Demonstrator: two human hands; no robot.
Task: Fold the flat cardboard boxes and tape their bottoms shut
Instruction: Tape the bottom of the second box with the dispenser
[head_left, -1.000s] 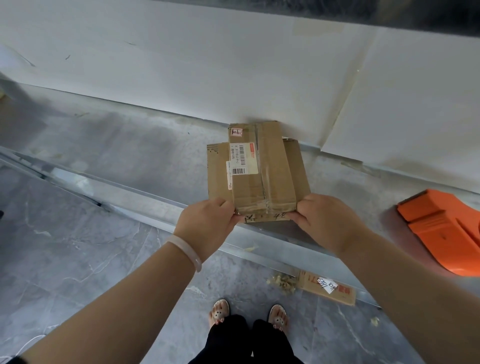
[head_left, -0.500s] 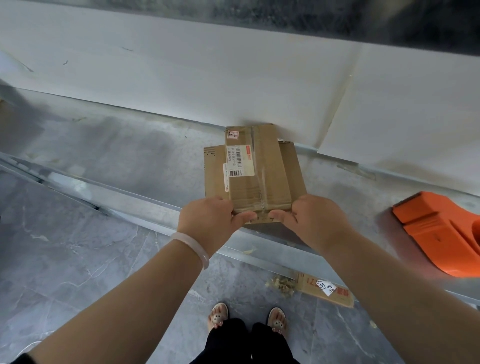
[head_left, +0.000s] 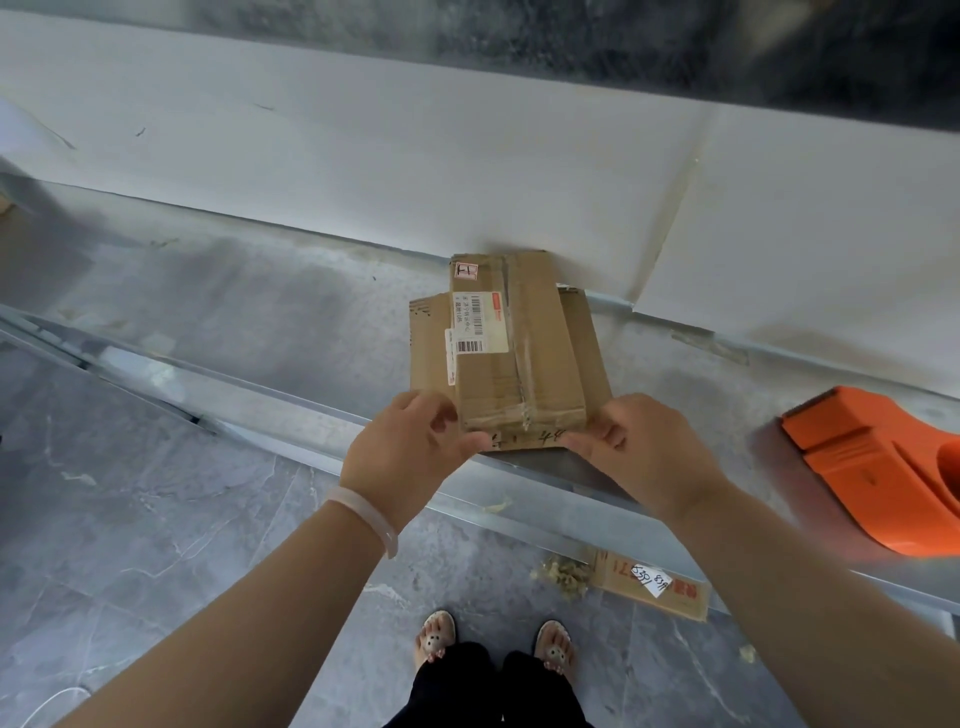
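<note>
As the flat cardboard box (head_left: 519, 358) lies lengthwise near-to-far on the ledge (head_left: 291, 322), its near corners are pinched, fingers curled, by the left hand (head_left: 410, 452) and right hand (head_left: 644, 452) alike.

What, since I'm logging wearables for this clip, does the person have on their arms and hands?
No sleeves or gloves show: the left hand and right hand are uncovered, as are both arms, and no rings are visible. The only item worn is a pale, translucent bangle around the left wrist.
</note>
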